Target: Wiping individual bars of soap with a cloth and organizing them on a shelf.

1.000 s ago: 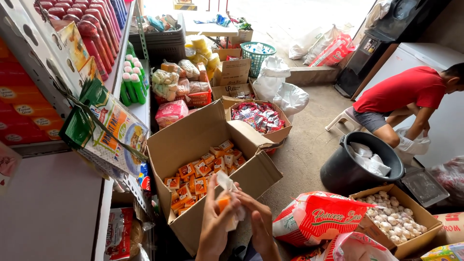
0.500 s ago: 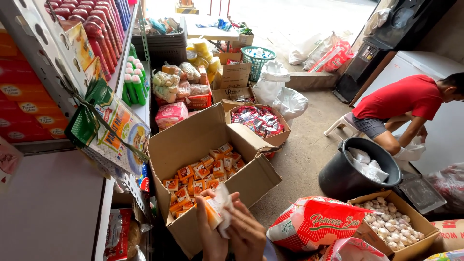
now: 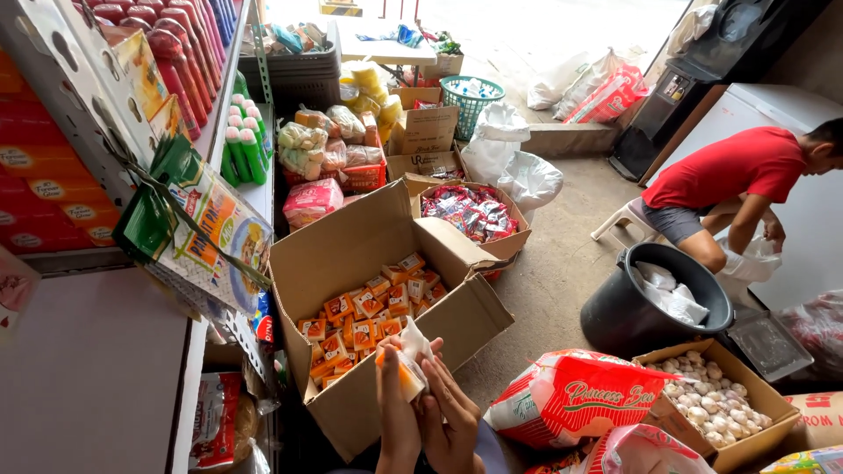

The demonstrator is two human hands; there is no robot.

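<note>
crinkly orange-and-white sachet pinched between both hands above a corrugated cardboard box.

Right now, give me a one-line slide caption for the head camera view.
Both hands, left hand and right hand, hold a small orange-and-white packet above an open cardboard box of orange packets.

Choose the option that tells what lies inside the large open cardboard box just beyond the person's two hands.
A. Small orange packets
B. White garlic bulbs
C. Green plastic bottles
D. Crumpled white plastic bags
A: the large open cardboard box holds a layer of small orange packets, and the left hand and right hand hold one small orange-and-white packet together just in front of it.
</note>
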